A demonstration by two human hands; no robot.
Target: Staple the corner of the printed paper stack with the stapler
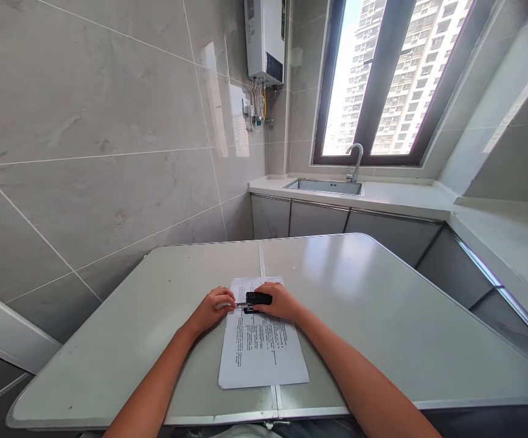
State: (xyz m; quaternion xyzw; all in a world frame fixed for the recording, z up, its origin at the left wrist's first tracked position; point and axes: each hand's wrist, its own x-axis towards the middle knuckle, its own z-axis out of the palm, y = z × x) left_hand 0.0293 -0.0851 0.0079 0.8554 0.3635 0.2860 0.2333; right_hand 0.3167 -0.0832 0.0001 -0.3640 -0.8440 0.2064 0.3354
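Note:
A black stapler (258, 298) is held over the upper part of a printed sheet of paper (264, 356), its jaws apart and pointing left. My right hand (280, 301) wraps around its right end. From between the jaws a thin metal part reaches left to my left hand (215, 307), whose fingers are pinched at its tip. Whether a strip of staples is among that metal is too small to tell. The paper lies flat with its lines of print turned sideways; whether there is more than one sheet cannot be told.
The pale folding table (373, 340) has a metal seam down its middle and a metal rim. Beyond it stand a counter (396, 193) with a sink (325, 186) and a faucet (356, 161). A grey tiled wall (109, 109) runs along the left.

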